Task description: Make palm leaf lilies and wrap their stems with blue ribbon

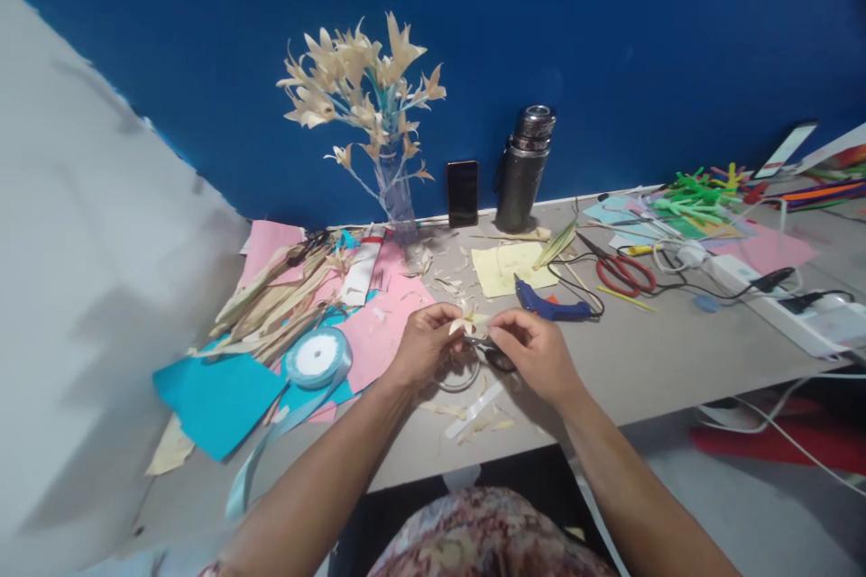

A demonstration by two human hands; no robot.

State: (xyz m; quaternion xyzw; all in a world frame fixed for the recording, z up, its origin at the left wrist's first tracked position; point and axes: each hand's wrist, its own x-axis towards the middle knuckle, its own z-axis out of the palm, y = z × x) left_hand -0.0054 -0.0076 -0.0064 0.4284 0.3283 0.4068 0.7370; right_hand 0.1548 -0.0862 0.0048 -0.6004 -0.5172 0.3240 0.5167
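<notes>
Over the front of the table, my left hand pinches a small cream flower, which looks made of dried husk. From the other side, the closed fingertips of my right hand grip one of its pale petals. Beneath my hands lies a pair of scissors with dark handles, partly hidden. Beside it is a pale ring, perhaps a tape roll. Husk scraps and a clear strip are scattered just below. A blue glue gun rests beyond my right hand.
Similar flowers stand in a clear vase by the wall, near a phone and a thermos. Husks, coloured paper and a ribbon roll lie left. Red-handled scissors and a power strip with cables lie right.
</notes>
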